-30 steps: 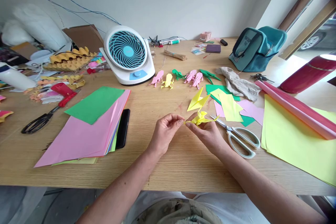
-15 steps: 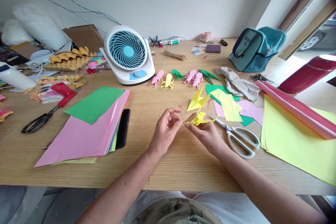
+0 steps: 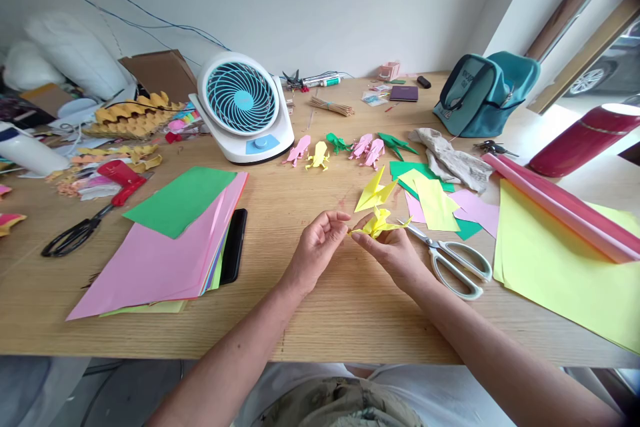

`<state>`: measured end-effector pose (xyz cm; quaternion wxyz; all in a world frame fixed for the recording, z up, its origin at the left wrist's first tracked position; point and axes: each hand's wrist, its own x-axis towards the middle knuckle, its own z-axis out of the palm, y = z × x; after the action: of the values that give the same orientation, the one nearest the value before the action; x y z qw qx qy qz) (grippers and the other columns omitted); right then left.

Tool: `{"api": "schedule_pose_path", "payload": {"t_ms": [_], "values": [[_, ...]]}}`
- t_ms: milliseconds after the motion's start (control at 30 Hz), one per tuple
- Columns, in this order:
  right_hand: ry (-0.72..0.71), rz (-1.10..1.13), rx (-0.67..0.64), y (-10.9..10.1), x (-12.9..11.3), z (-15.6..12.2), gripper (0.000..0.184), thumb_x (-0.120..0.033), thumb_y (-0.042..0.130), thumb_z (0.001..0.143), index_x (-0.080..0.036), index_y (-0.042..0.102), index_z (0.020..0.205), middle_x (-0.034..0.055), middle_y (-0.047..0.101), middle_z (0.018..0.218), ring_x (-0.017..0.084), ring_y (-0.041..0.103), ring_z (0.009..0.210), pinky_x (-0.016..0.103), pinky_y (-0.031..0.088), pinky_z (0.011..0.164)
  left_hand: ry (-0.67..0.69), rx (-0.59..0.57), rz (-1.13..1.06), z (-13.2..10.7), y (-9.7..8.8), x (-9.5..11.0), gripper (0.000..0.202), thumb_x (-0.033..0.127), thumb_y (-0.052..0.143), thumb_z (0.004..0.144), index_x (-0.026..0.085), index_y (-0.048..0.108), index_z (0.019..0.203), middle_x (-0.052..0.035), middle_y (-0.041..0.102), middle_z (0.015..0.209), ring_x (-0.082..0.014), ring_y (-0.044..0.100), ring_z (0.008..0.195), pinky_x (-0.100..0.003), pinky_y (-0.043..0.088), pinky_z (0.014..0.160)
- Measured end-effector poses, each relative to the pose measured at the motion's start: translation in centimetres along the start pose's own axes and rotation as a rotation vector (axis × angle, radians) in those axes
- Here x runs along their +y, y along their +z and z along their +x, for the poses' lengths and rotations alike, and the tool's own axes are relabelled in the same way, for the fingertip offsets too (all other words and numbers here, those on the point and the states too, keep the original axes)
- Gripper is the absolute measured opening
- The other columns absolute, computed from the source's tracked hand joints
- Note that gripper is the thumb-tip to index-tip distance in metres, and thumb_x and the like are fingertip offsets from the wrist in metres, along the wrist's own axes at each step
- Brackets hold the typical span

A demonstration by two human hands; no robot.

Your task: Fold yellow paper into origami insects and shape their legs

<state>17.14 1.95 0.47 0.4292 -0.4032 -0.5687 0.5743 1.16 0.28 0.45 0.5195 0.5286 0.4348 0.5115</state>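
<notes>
My right hand [image 3: 395, 253] pinches a small yellow folded paper figure [image 3: 379, 223] just above the wooden table [image 3: 325, 307]. My left hand [image 3: 316, 247] is beside it, fingers curled and pinching the figure's left tip. White-handled scissors [image 3: 453, 261] lie just right of my right hand. Another folded yellow paper piece [image 3: 374, 192] lies on the table behind the figure.
A stack of pink and green paper sheets [image 3: 165, 240] over a black phone [image 3: 234, 245] lies left. Paper frogs [image 3: 350, 145], a fan [image 3: 243, 107], a teal bag [image 3: 483, 90], paper scraps [image 3: 440, 203], yellow sheets [image 3: 560, 260], a pink roll [image 3: 560, 207] and black scissors [image 3: 75, 233] surround.
My left fingers loosened and re-gripped the figure's left tip. Both hands and the figure have shifted slightly up in view.
</notes>
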Motion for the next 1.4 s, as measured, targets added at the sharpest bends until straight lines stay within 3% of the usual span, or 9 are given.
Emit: {"api": "schedule_pose_path", "payload": {"t_ms": [133,267,500,767,900,1000,1133,1300,1400], "values": [[-0.026,-0.06,-0.054,-0.7,0.3,0.1,0.039,-0.057,0.069,0.077,-0.018,0.067,0.084,0.0009,0.059,0.075,0.016,0.051,0.072,0.028,0.042,0.067,0.085,0.054,0.119,0.2,-0.2,-0.4,0.016,0.031,0.066,0.086,0.017,0.062,0.092,0.0001,0.057,0.079,-0.0112,0.054,0.076,-0.021,0.042,0.071],[0.009,0.086,-0.043,-1.5,0.9,0.3,0.044,-0.058,0.053,0.089,-0.022,0.072,0.105,0.0047,0.065,0.094,0.02,0.055,0.09,0.03,0.044,0.081,0.167,0.136,0.269,0.3,-0.6,-0.4,0.014,0.027,0.065,0.086,0.019,0.063,0.097,0.0025,0.055,0.073,-0.0099,0.051,0.068,-0.021,0.041,0.067],[0.044,-0.012,0.019,-2.1,1.4,0.9,0.044,-0.057,0.061,0.085,-0.017,0.075,0.101,0.0031,0.061,0.079,0.015,0.046,0.072,0.027,0.038,0.066,0.225,0.119,0.539,0.5,-0.8,0.2,0.004,0.019,0.062,0.085,0.02,0.065,0.086,0.0001,0.067,0.079,-0.0122,0.059,0.072,-0.024,0.044,0.072],[-0.016,-0.138,-0.114,-2.6,1.1,1.4,0.041,-0.053,0.066,0.081,-0.013,0.069,0.092,-0.0013,0.055,0.069,0.01,0.042,0.061,0.023,0.032,0.055,0.112,-0.132,0.734,0.3,-1.9,0.3,0.009,0.021,0.071,0.076,0.021,0.063,0.079,0.0013,0.068,0.082,-0.0158,0.061,0.08,-0.026,0.043,0.074],[-0.024,-0.289,-0.14,-2.7,1.2,1.4,0.036,-0.047,0.066,0.081,-0.015,0.071,0.097,-0.0009,0.06,0.07,0.01,0.044,0.057,0.023,0.032,0.052,-0.011,-0.213,0.765,0.4,-2.9,0.4,0.015,0.028,0.073,0.074,0.022,0.064,0.084,0.0004,0.069,0.085,-0.018,0.062,0.082,-0.026,0.044,0.072],[-0.051,-0.352,-0.179,-2.9,1.5,1.5,0.031,-0.04,0.064,0.083,-0.017,0.071,0.103,0.0023,0.067,0.082,0.012,0.052,0.063,0.023,0.039,0.056,-0.065,-0.179,0.76,0.6,-3.5,0.4,0.007,0.023,0.059,0.083,0.021,0.064,0.085,-0.0003,0.07,0.083,-0.0165,0.063,0.079,-0.026,0.044,0.07],[-0.116,-0.441,-0.217,-2.9,1.6,1.5,0.024,-0.028,0.062,0.083,-0.017,0.072,0.102,0.0057,0.067,0.096,0.014,0.058,0.074,0.025,0.045,0.066,-0.102,-0.114,0.77,0.9,-3.8,0.1,0.012,0.018,0.051,0.084,0.02,0.063,0.086,-0.0011,0.07,0.08,-0.0153,0.064,0.075,-0.025,0.045,0.068],[-0.157,-0.514,-0.284,-2.8,0.6,1.1,0.023,-0.017,0.06,0.08,-0.019,0.072,0.1,0.0053,0.063,0.097,0.013,0.056,0.073,0.025,0.046,0.066,-0.17,-0.164,0.676,0.9,-3.7,0.4,0.024,0.037,0.048,0.09,0.019,0.059,0.079,-0.0024,0.068,0.075,-0.0155,0.065,0.069,-0.025,0.049,0.062],[-0.198,-0.557,-0.352,-2.9,0.1,0.9,0.031,-0.011,0.058,0.079,-0.021,0.071,0.105,0.0054,0.061,0.098,0.014,0.057,0.077,0.025,0.047,0.067,-0.229,-0.174,0.64,0.8,-3.5,0.7,0.03,0.044,0.049,0.09,0.019,0.057,0.077,-0.0023,0.066,0.073,-0.0149,0.065,0.064,-0.025,0.05,0.058]]}}
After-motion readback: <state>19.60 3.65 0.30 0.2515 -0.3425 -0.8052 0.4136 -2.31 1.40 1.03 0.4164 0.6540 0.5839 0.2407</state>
